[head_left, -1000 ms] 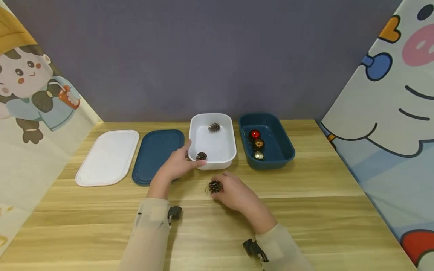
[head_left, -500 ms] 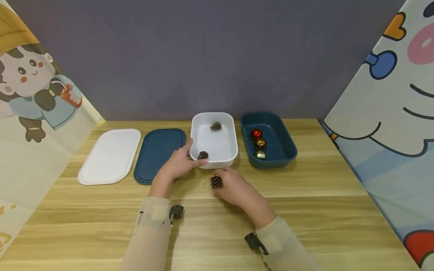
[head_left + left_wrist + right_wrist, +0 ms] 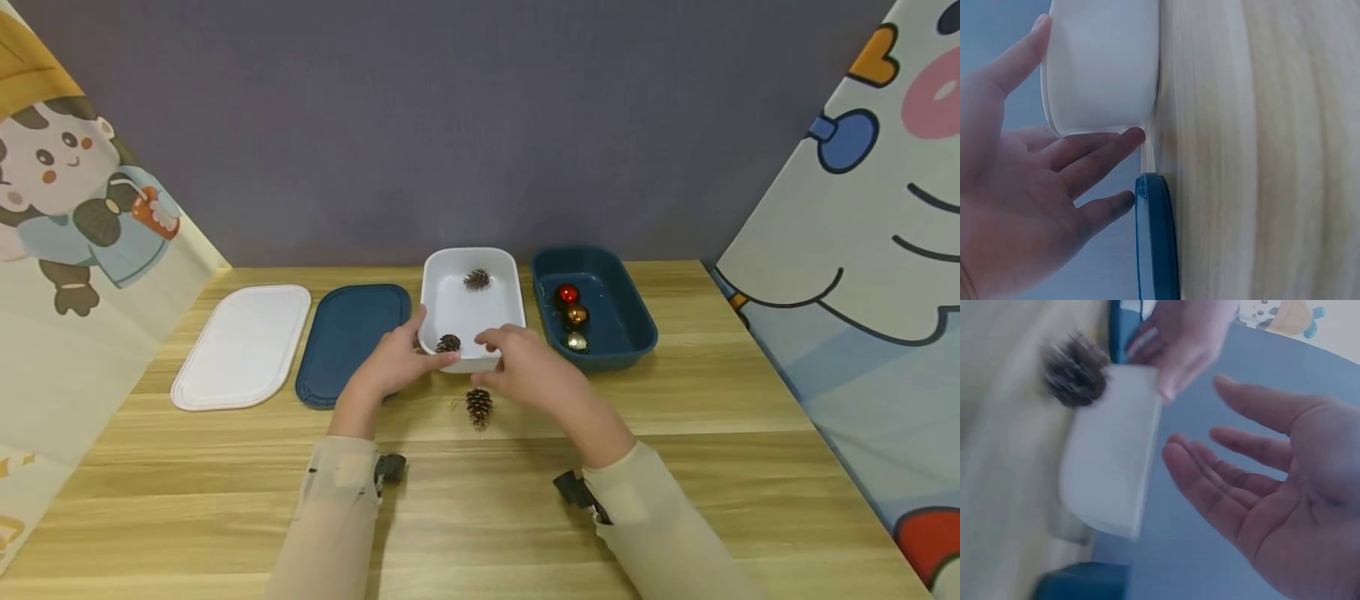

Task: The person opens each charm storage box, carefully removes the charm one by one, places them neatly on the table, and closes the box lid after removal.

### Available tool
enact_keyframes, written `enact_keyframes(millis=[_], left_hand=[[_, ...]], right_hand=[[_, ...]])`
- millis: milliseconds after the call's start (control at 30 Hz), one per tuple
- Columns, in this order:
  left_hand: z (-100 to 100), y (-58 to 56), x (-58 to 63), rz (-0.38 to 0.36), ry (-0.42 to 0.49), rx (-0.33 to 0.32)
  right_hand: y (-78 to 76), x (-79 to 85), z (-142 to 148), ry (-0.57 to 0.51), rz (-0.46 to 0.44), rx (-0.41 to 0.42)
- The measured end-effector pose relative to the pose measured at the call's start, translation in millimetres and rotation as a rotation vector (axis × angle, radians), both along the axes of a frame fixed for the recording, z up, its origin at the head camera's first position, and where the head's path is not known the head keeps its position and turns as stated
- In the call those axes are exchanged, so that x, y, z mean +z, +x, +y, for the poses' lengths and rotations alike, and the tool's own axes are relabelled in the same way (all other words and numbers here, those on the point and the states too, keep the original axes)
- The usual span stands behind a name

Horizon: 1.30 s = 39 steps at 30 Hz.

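My left hand (image 3: 394,362) rests at the near left corner of a white rectangular box (image 3: 474,312). Its thumb touches the front rim, and its outstretched fingers lie along the side, as the left wrist view shows. Over the box's front right corner hovers my right hand (image 3: 534,373), fingers apart and nothing between them. A brown pine cone (image 3: 478,407) with a small gold loop lies on the table just in front of the box. Inside the box are two more: one pine cone (image 3: 447,343) near the left thumb, another pine cone (image 3: 477,279) towards the back.
Right of the white box stands a dark blue box (image 3: 621,317) holding a red ball (image 3: 567,294), a copper ball (image 3: 577,315) and a gold ball (image 3: 576,342). A dark blue lid (image 3: 352,333) and a white lid (image 3: 243,348) lie to the left on the wooden table (image 3: 465,517).
My right hand has let go of the pine cone, which now lies on the table, and has risen forward over the box's front rim. The left hand has stayed at the corner.
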<state>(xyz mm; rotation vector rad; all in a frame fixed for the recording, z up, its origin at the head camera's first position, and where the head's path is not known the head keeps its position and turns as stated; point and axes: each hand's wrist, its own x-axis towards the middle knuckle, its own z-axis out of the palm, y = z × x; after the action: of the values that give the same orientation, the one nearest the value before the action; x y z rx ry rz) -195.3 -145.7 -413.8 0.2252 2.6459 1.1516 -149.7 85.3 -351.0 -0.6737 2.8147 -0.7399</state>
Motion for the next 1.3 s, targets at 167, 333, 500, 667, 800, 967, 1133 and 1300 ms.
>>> enact_keyframes(millis=[167,333,500,667,800,967,1133,1300], left_hand=[[-1.1,-0.8,-0.5,0.003,-0.003,0.000],[-1.5,-0.1,0.1,-0.009,0.021,-0.008],[-1.3,-0.4,-0.3,-0.005,0.028,-0.014],[-1.3,-1.7,-0.9,-0.009,0.020,-0.013],[-1.8,-2.4,-1.9,-0.011,0.008,-0.012],[-2.0,-1.9,-2.1,-0.010,0.027,-0.013],[-2.5,-1.7,-1.7,-0.006,0.040,-0.017],[-3.1,-1.7,-1.3,-0.008,0.035,-0.019]], right_hand=[[-28.6,17.8,-9.1,0.016,0.002,0.028],[-58.6,12.6,-21.5,0.049,-0.005,0.051],[-78.3,-3.8,-28.7,0.012,-0.073,0.055],[-87.2,-16.1,-33.3,0.056,-0.125,0.066],[-90.8,-23.9,-36.4,0.100,-0.157,0.077],[-93.6,-33.4,-40.8,0.124,-0.157,0.087],[-92.8,-37.1,-43.6,0.122,-0.158,0.092],[-91.9,-38.4,-43.6,0.120,-0.156,0.079]])
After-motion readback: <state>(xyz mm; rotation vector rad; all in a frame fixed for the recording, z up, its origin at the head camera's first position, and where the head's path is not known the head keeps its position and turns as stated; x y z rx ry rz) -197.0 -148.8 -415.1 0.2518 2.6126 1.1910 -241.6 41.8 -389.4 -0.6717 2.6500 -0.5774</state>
